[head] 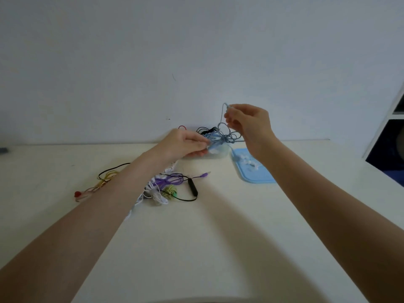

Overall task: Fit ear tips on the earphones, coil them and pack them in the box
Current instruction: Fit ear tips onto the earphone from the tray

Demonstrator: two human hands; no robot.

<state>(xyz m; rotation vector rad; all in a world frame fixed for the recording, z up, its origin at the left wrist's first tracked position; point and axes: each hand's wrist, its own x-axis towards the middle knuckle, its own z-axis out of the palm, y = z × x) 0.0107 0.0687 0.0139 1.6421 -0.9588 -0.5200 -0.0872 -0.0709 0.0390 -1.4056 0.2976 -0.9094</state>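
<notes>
Pale desk (218,237) against wall, left hand (185,143) pinching blue earphones (225,136) bundle over clear box (218,154), right hand (247,121) pinching cable end up high: risk of loops knotting w/ black cords (205,129) behind, or coil springing open b4 packing.

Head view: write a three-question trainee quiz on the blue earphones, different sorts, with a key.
1. True or false: the right hand lifts one end of the blue earphones above the clear box.
2. Where do the loose white ear tips lie? A) on the blue lid B) in the cable pile C) in the left hand
3. Fill in: the left hand's fingers pinch the blue earphones' ____ part.

Key: 1 true; 2 A; 3 lower.
</notes>
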